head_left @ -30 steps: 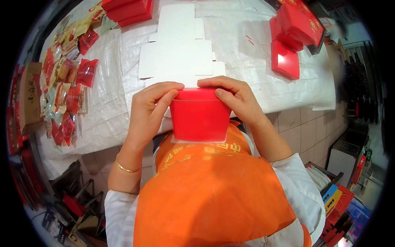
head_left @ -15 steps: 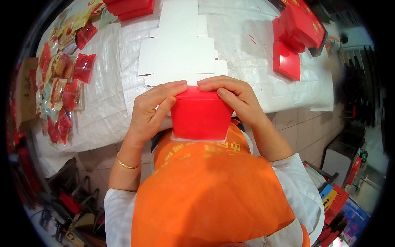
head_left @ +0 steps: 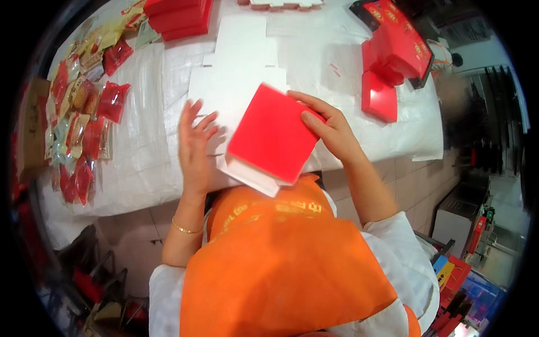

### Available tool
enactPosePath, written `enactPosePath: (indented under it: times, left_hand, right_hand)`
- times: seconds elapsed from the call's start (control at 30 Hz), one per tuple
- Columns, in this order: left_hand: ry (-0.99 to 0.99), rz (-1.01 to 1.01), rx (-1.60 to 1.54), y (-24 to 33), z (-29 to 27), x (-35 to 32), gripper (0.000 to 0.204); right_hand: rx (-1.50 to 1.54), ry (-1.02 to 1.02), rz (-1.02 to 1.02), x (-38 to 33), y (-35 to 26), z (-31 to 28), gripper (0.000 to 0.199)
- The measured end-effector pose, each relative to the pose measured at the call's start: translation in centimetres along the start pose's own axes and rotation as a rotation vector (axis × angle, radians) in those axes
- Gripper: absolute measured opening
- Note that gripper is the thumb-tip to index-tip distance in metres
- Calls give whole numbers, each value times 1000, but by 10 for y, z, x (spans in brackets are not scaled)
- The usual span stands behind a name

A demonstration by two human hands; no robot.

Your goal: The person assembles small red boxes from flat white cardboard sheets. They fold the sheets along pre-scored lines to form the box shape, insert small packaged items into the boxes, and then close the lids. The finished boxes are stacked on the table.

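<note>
The left grip (head_left: 195,145) has released the red box (head_left: 274,135) and stands open; the right grip (head_left: 332,126) alone holds it (now turned askew).

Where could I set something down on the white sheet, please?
Bare sheet shows between the packets and your open left hand, and between the cardboard and the red boxes at right, barring small red strips. Packets crowd the left; cardboard takes up the middle, where your right hand holds the red box.
</note>
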State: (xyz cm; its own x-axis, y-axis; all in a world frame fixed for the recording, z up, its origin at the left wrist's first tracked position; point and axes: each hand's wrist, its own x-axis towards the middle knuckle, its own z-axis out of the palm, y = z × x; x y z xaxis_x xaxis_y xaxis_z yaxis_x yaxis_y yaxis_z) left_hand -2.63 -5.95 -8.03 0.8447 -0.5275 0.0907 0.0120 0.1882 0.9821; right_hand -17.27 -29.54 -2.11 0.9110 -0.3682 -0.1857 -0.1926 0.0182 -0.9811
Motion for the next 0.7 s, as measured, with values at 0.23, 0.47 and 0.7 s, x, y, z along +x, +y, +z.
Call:
enactPosePath:
  times: [0.23, 0.47, 0.7]
  left_hand:
    - [24, -303, -252, -23, 6, -32, 60]
    - [261, -198, -503, -5, 17, -18, 51]
    - [109, -247, -373, 7, -13, -10, 47]
  right_hand:
    - [651, 299, -29, 26, 30, 47, 66]
    - [510, -21, 126, 8, 45, 101, 84]
    - [44, 129, -116, 27, 41, 56, 81]
